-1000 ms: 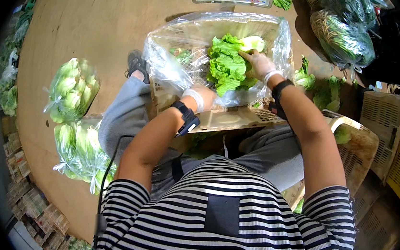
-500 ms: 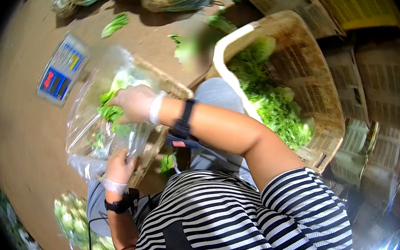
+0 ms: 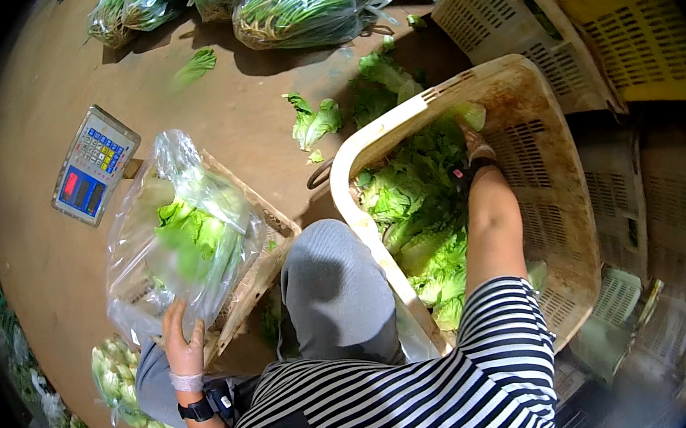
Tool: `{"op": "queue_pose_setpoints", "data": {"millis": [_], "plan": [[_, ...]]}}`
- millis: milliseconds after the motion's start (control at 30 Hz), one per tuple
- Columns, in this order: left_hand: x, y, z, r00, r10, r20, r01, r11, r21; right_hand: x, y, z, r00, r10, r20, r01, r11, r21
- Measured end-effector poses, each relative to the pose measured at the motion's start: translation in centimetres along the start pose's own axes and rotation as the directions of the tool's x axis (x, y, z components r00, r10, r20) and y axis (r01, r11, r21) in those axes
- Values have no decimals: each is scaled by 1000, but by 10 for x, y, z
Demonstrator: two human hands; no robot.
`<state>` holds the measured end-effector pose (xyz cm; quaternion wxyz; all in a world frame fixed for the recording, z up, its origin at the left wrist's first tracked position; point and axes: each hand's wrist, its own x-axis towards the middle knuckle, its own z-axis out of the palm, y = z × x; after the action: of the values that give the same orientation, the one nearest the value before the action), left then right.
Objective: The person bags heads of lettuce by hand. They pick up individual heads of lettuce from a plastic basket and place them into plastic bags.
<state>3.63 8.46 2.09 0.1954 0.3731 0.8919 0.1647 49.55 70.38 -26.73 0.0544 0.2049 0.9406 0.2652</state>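
Note:
My left hand (image 3: 180, 345) rests at the near edge of a clear plastic bag (image 3: 127, 267), fingers apart. The bag lies in a low cream crate (image 3: 272, 222) with green lettuce (image 3: 193, 224) inside. My right hand (image 3: 474, 140) reaches deep into a large, dirt-stained cream basket (image 3: 556, 276), its fingers closed at a pale lettuce piece (image 3: 468, 112) among leafy heads (image 3: 406, 203) and partly hidden by them.
A digital scale (image 3: 93, 169) sits at left. Bagged greens (image 3: 296, 15) line the back, with loose leaves (image 3: 311, 120) before them. Stacked white crates (image 3: 502, 19) and a yellow crate (image 3: 629, 35) stand right; bagged pale greens (image 3: 115, 369) lie lower left.
My right hand has left the lettuce in the bag and moved right into the large basket. The view has turned rightward; my left hand stays at the bag's near edge.

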Motion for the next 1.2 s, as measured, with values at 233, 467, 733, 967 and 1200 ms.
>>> {"op": "queue_pose_setpoints", "data": {"millis": [233, 467, 733, 967, 1200], "plan": [[-16, 11, -2, 997, -82, -9, 83, 996, 32, 51, -71, -66, 656, 303, 691, 721, 19, -693], [-3, 47, -17, 957, -66, -281, 29, 991, -134, 9, -42, -230, 528, 663, 531, 390, -744, 542], [25, 146, -31, 961, 247, -128, -222, 403, -888, 57, -95, -434, 903, 401, 157, 388, -916, 106], [-20, 113, -2, 888, 453, 76, 256, -351, -901, 125, -173, -570, 922, -209, -326, 141, -603, 785], [-52, 64, -36, 944, -57, -326, -325, 35, -945, 118, -261, -590, 879, -360, -314, -18, -681, 732]]}}
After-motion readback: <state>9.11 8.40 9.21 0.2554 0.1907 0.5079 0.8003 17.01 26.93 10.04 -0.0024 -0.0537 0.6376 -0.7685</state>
